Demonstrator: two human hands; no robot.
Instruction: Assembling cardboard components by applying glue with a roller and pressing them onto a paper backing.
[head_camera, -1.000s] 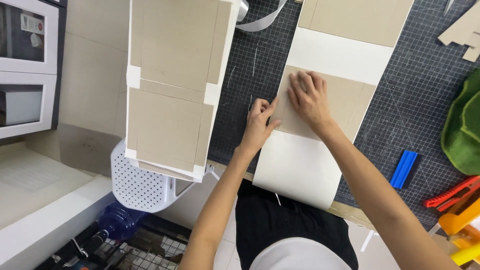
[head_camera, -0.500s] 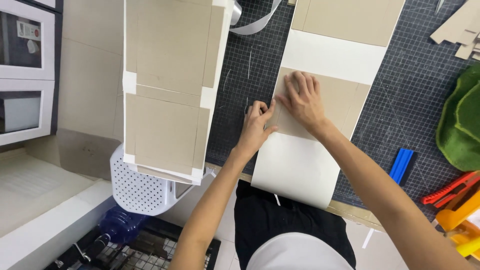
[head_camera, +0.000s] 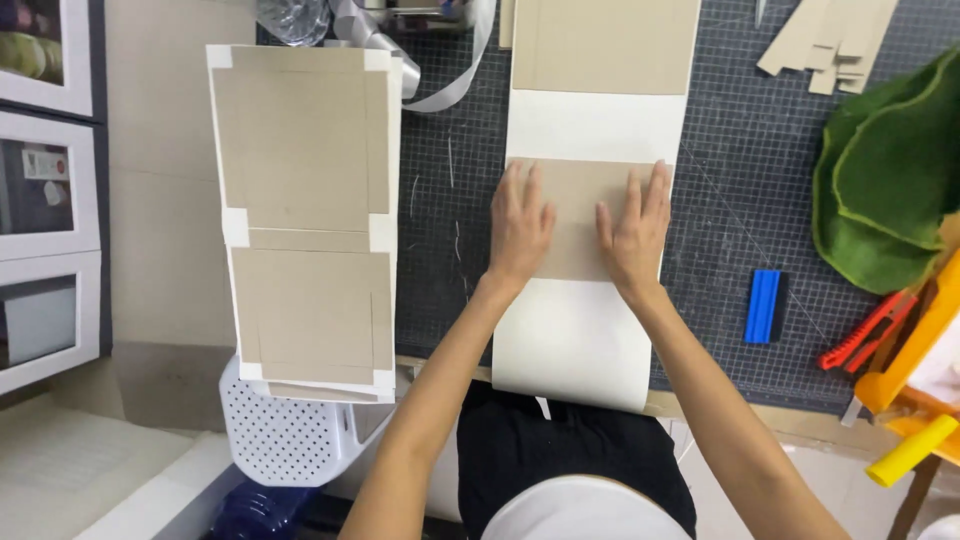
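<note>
Grey-brown card, a rectangular board piece (head_camera: 585, 205), lies across a long white paper sheet (head_camera: 575, 340) on the gridded cutting mat (head_camera: 730, 230) covering the surface. Both hands press flat on it: the left hand (head_camera: 520, 225) on its left part, the right hand (head_camera: 632, 232) on its right part. The fingers (head_camera: 655, 190) are straight and slightly spread, gripping nothing, tips near the board's far edge. A blue scraper (head_camera: 765, 306) lies well apart to the right.

No packages, labels, signs or screens.

The upper cardboard panel (head_camera: 605, 45) is cut off, perhaps halfway.
</note>
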